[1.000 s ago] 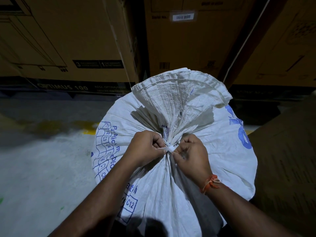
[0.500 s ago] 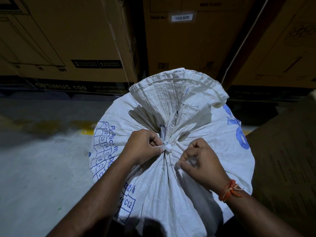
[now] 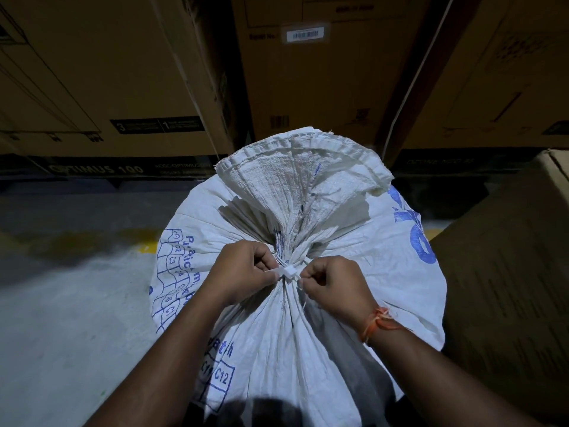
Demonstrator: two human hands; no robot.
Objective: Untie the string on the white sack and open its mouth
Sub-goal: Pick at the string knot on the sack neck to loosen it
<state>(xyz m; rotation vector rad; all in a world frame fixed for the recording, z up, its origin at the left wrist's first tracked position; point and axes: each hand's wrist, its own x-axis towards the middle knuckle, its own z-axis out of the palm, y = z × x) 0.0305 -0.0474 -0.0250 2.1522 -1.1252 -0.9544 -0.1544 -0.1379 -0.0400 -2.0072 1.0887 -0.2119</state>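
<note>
Knot sits at the sack neck, dead centre btwn my hands, mouth fanned out above & cinched shut. L hand pinches the string at the knot's left; R hand pinches it on the right, fingers curled tight. Best, I reckon: hold L steady, work R's strand loose w/ small tugs, don't yank or it'll jam.

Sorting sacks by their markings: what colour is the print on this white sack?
Blue print on the white sack, clearest in the head view.
</note>
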